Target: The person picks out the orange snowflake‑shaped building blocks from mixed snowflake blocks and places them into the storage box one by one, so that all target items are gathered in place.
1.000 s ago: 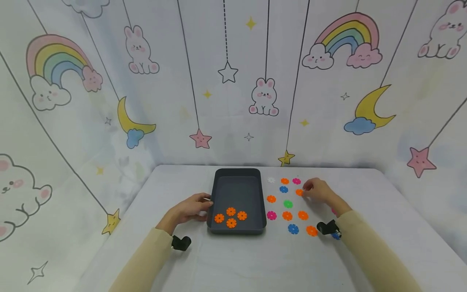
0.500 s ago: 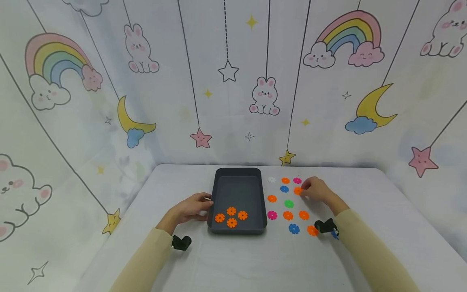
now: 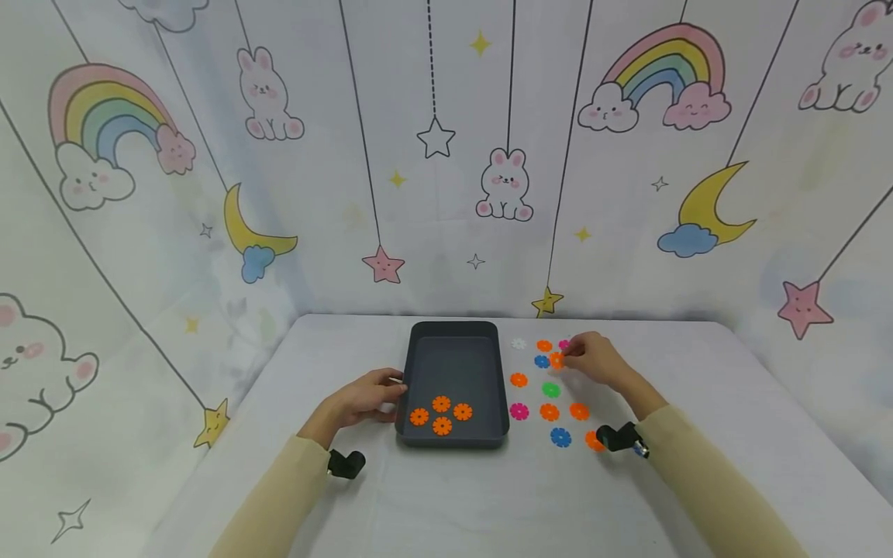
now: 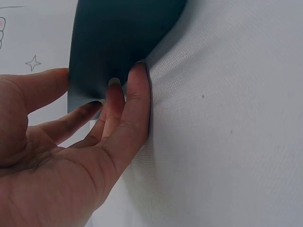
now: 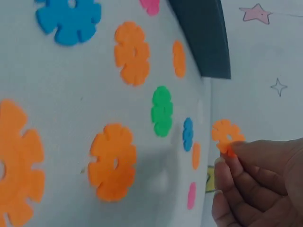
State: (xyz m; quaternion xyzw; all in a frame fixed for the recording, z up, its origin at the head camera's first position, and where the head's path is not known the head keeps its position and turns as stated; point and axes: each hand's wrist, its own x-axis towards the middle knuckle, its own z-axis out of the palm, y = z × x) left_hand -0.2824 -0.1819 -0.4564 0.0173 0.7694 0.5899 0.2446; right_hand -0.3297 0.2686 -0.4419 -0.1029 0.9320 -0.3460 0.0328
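Observation:
My left hand [image 3: 366, 397] holds the left side wall of a dark grey rectangular tray [image 3: 460, 443]; in the left wrist view, fingertips touch the tray's wall [image 4: 123, 38]. Several orange notched discs lie inside, near the front. To the right, my right hand [image 3: 598, 360] pinches an orange notched plastic disc [image 3: 556, 360] between thumb and fingers. That orange disc [image 5: 226, 135] is raised above the table in the right wrist view. Around it lie a pink disc [image 3: 563, 345], partly hidden by the fingers, and a blue disc [image 3: 542, 362].
Loose discs lie flat right of the tray: a green disc [image 3: 551, 390], a white disc [image 3: 518, 344], a front blue disc [image 3: 561, 438] and several orange ones. A white cloth covers the table [image 3: 446, 504]. A printed curtain [image 3: 446, 217] hangs behind.
My right hand has moved left and slightly away from me, lifting the orange disc towards the tray. The left hand and tray have stayed in place.

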